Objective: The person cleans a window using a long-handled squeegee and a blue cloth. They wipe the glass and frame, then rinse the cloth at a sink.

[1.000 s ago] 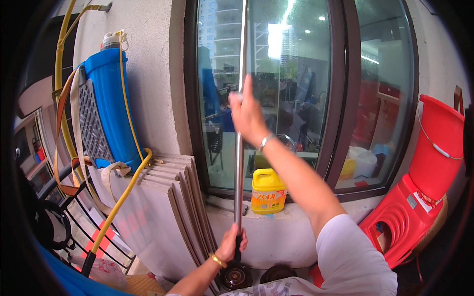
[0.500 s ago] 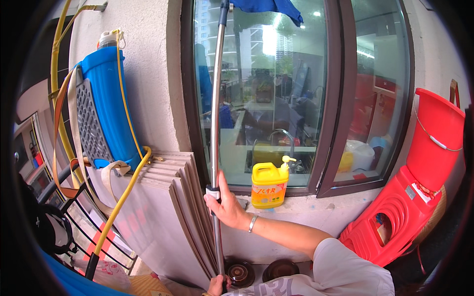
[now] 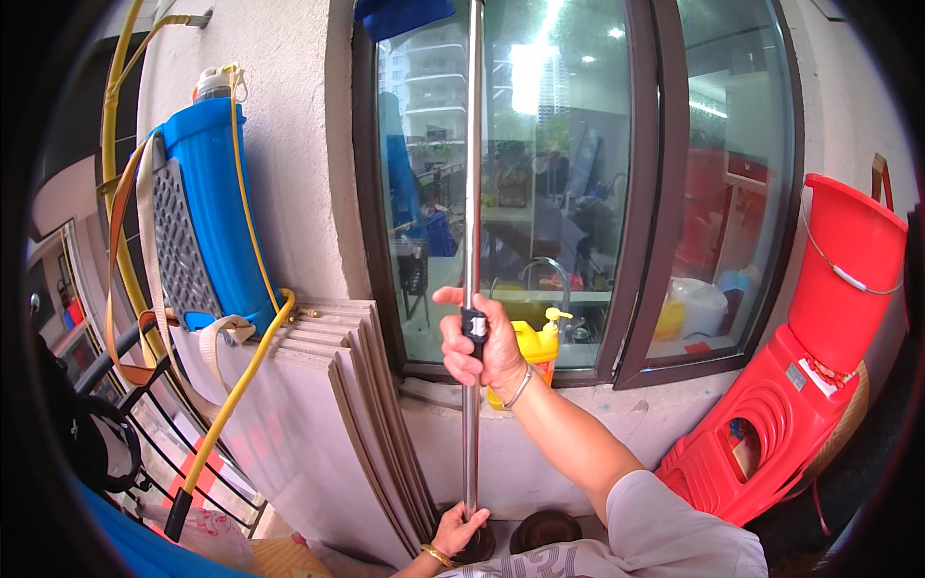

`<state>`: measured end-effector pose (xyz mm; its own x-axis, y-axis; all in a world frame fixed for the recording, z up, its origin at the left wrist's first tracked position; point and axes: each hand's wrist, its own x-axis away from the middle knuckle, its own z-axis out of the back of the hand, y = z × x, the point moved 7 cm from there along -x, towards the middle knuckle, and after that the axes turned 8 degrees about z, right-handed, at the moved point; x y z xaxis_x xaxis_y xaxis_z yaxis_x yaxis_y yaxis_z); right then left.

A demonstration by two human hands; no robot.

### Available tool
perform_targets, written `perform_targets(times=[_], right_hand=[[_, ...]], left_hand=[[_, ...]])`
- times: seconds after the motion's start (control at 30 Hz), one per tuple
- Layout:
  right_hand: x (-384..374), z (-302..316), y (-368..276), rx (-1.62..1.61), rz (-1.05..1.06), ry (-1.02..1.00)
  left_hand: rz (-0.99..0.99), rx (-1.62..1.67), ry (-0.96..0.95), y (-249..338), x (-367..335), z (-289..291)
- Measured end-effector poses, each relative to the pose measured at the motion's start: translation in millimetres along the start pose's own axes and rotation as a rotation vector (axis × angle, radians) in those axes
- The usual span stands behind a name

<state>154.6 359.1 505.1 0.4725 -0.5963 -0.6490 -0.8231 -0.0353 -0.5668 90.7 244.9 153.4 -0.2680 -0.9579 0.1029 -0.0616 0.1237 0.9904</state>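
A long silver telescopic pole (image 3: 472, 212) stands nearly upright before the window glass (image 3: 588, 173). My right hand (image 3: 496, 347) is wrapped round it just at a black collar with a light clip (image 3: 473, 326), one finger sticking out to the left. Lower down, my left hand (image 3: 453, 533) grips the pole near its bottom end, with its fingers partly hidden. A blue cloth (image 3: 405, 13) lies against the glass at the top edge, left of the pole. Behind my right wrist, a yellow jug with a pump (image 3: 540, 339) rests on the sill, partly covered.
On the left, a blue backpack tank (image 3: 207, 202) with straps and a yellow wand (image 3: 231, 405) sits on stacked grey boards (image 3: 318, 424). To the right, a red bucket (image 3: 848, 260) rests on red stacked stools (image 3: 761, 433). Dark round lids (image 3: 545, 530) lie below the sill.
The pole has shifted right, and the blue cloth has gone from right of the pole to its left. Both hands moved right with it; my right hand is also higher and now covers part of the jug.
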Motion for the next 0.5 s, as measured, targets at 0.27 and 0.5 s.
perform_targets(times=[0.27,0.5], right_hand=[[23.3,25.0,-22.2,0.615,0.298,0.407],[-80.0,-7.5,-104.1,1.079,0.492,0.301]], left_hand=[[0.107,0.014,0.015,-9.5,-5.1,-7.6],[0.027,-0.094,0.028,130.2,-52.8,-19.1]])
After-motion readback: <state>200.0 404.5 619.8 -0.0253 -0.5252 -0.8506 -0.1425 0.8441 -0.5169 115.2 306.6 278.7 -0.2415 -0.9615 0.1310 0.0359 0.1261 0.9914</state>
